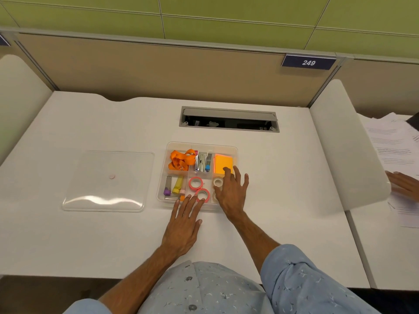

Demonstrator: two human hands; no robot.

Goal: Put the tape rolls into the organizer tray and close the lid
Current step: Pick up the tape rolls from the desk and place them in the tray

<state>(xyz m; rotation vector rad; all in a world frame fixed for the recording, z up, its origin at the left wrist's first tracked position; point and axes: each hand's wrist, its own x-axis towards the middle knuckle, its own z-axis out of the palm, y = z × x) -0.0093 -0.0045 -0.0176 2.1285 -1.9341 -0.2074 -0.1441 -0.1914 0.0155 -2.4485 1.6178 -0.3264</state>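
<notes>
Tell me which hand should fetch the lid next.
Left, probably. The clear lid lies flat on the desk to the left of the tray, on the left hand's side. The right hand is over the tray's right compartments and would have to cross over.

The white desk [260, 177] carries 2 clear plastic things near its middle. An organizer tray [235, 148] sits at the centre, and its flat lid [108, 181] lies at 9 o'clock from it, just apart. At 12 o'clock from the tray a grey cable hatch [229, 118] is set into the surface. The left hand [181, 227] rests flat on the desk at 6 o'clock from the tray.
</notes>
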